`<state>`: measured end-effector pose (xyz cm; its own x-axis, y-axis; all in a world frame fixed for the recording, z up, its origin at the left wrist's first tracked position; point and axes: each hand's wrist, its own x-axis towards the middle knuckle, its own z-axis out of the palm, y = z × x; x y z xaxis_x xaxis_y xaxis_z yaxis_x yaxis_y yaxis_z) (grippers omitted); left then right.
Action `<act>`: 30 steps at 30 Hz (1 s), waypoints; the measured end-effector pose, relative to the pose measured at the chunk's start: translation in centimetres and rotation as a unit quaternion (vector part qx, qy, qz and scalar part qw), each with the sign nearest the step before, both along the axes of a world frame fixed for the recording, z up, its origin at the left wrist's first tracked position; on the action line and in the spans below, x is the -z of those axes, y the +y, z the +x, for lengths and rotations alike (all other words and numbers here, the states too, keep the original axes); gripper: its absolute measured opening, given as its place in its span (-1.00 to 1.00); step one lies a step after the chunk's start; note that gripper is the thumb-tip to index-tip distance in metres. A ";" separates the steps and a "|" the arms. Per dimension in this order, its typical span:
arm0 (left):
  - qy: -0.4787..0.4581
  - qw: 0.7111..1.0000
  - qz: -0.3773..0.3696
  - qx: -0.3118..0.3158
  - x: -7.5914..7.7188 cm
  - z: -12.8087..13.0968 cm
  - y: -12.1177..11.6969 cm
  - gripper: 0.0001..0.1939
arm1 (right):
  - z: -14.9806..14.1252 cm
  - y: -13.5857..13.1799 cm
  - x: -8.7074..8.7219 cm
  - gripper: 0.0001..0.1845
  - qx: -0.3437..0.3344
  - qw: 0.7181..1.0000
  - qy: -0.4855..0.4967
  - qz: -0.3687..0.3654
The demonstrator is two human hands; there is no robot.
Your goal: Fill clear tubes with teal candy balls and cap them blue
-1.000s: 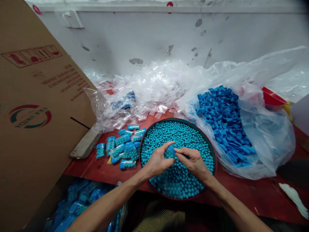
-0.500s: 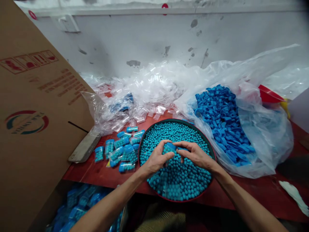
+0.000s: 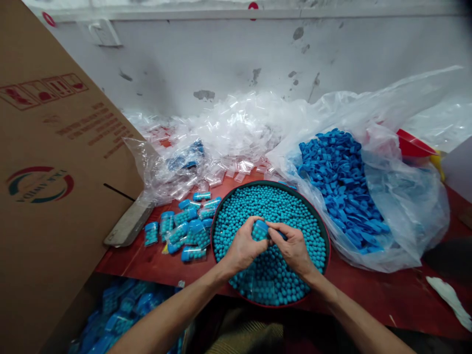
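My left hand [image 3: 241,245] is closed around a small clear container with a blue cap [image 3: 260,229], with blue beads showing inside. It is held above a round tub [image 3: 328,241] full of turquoise beads [image 3: 273,196]. My right hand [image 3: 295,246] meets the container's right side, thumb and fingers pinched together. Between its fingers shows a dark blue plastic piece [image 3: 282,235], mostly hidden; its shape is unclear. A clear flat plastic piece [image 3: 263,290] lies on the beads near the tub's front.
Several filled containers [image 3: 186,231] lie left of the tub. A plastic bag [image 3: 413,221] of blue plastic pieces [image 3: 342,187] sits right. Clear plastic pieces [image 3: 243,123] are heaped behind. A cardboard box [image 3: 55,147] stands left, beside a grey object [image 3: 127,226]. More containers [image 3: 118,314] are below the table edge.
Both hands stay together over the tub. My right fingers stretched over the container's cap half a second ago, and are now drawn back and lower, pinched at its right side.
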<state>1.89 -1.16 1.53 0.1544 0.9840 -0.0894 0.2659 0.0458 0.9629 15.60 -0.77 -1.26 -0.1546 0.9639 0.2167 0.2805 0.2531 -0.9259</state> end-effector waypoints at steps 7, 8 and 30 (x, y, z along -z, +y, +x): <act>0.002 0.998 -0.016 0.057 -0.5 -1.2 0.4 -0.66 | 1.6 0.4 -1.3 -0.73 -0.132 0.989 -0.041 0.052; -0.011 0.997 -0.031 0.072 -0.4 -1.4 0.4 -0.66 | 2.1 0.7 -1.6 -0.73 -0.173 0.984 -0.038 0.022; -0.152 0.984 -0.021 0.093 -0.5 -0.8 -0.1 -0.58 | -1.3 -0.5 -1.3 0.00 -0.084 0.950 -0.268 0.137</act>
